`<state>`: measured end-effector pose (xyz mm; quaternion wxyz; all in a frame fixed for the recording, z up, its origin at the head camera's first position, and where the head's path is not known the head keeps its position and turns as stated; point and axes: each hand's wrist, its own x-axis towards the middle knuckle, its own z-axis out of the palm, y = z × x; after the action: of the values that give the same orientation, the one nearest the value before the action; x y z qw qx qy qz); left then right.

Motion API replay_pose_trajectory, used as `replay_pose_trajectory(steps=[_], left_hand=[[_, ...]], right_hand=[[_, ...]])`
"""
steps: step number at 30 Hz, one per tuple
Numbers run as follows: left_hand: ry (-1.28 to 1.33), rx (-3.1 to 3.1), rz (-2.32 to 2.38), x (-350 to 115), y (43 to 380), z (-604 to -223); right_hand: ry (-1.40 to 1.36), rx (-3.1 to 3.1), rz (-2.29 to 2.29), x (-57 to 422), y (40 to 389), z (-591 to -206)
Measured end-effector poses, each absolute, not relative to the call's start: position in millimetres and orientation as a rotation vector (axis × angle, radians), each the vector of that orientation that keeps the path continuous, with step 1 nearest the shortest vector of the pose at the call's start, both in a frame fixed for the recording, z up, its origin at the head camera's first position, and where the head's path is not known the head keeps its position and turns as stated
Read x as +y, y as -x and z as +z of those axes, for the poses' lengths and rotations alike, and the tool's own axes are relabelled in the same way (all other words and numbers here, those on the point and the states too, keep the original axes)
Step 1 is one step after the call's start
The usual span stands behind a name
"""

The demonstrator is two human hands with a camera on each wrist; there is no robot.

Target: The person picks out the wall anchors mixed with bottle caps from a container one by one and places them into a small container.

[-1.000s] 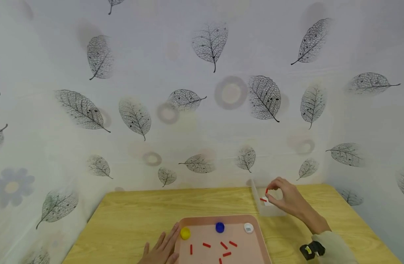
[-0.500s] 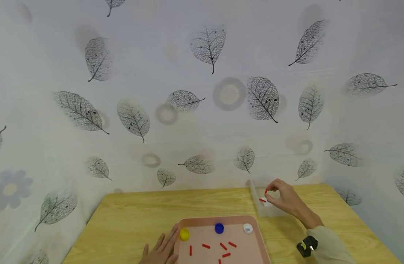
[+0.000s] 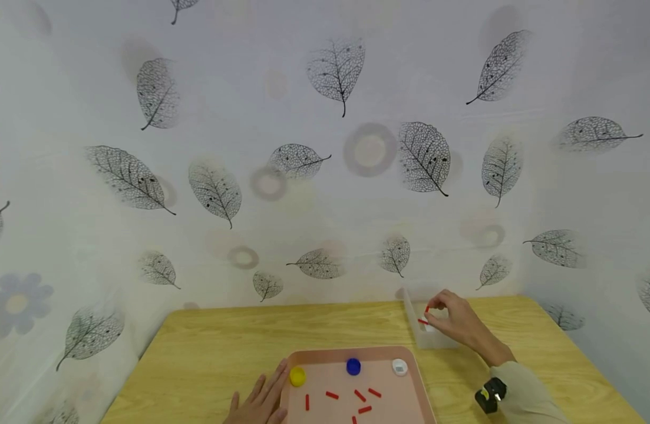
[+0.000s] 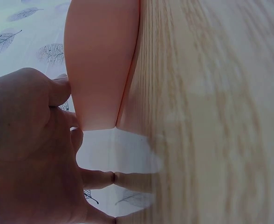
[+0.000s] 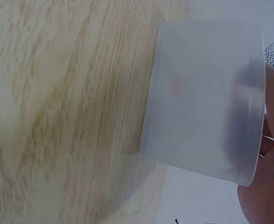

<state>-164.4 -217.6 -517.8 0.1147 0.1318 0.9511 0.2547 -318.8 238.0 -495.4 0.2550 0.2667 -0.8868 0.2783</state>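
Note:
Over the translucent box [image 3: 436, 340] at the back right, my right hand [image 3: 454, 321] pinches a small red stick [image 3: 427, 309] between thumb and fingers. Another red stick [image 3: 423, 321] lies lower, inside the box by a white item. In the right wrist view, the frosted wall of the box [image 5: 197, 102] hides most of the fingertips. My left hand [image 3: 257, 401] rests with straight fingers at the left edge of the pink tray [image 3: 356, 353]. The left wrist view has that hand [image 4: 34, 149] touching the outer side of the tray [image 4: 99, 70].
Within the tray lie several red sticks [image 3: 364, 408]. Along its far side sit a yellow cap [image 3: 297, 376], a blue cap [image 3: 353, 366] and a white round piece [image 3: 399, 367]. A leaf-patterned wall covering [image 3: 314, 206] rises behind the wooden table [image 3: 224, 335].
My right hand has sunk slightly lower into the box with the red stick, and its wrist has shifted a little left. The left hand stays at the tray.

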Motion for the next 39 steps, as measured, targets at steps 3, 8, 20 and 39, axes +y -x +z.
replay_pose_trajectory(steps=[3, 8, 20, 39], left_hand=[[-0.379, 2.798, 0.738, -217.8, 164.8, -519.6], [-0.371, 2.808, 0.732, -216.8, 164.1, -520.5], [-0.346, 2.779, 0.629, -215.4, 157.9, -511.8], [-0.458, 2.806, 0.627, -218.7, 158.4, -510.2]], right_hand=[[-0.724, -2.402, 0.756, 238.0, 319.7, -496.1], [-0.73, -2.389, 0.74, 237.1, 320.9, -496.8], [-0.733, -2.399, 0.733, 240.1, 318.6, -495.6], [-0.736, -2.294, 0.832, 219.9, 275.5, -465.4]])
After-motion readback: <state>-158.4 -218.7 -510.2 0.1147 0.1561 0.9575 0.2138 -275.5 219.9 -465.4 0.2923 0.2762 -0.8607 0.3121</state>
